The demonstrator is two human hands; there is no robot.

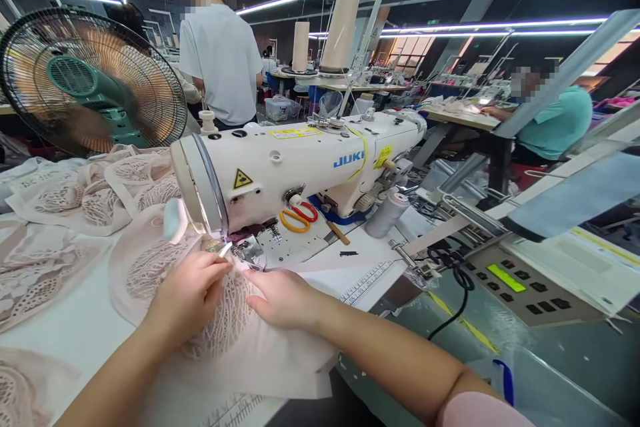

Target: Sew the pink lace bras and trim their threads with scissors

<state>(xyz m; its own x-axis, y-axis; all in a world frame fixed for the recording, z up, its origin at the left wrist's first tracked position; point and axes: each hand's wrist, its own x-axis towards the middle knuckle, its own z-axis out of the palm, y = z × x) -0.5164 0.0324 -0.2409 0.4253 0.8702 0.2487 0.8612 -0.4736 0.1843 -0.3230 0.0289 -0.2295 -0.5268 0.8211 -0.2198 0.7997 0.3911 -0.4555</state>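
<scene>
A pale pink lace garment piece (227, 323) lies on the white machine table in front of a white sewing machine (300, 163). Its upper edge runs in at the presser foot (245, 250), lit by the machine's lamp. My left hand (193, 290) is left of the foot, thumb and fingers pinched on the fabric. Close on the right, my right hand (283, 297) grips the same piece, its thumb on top and the other fingers partly hidden. The needle itself is too small to make out.
More lace garment pieces (90, 193) are heaped at the left. Red and yellow-handled scissors (300, 213) and a grey thread cone (387, 213) lie beyond my hands. A large fan (95, 83) stands at the back left; a control box (530, 287) is at the right. Other people work behind.
</scene>
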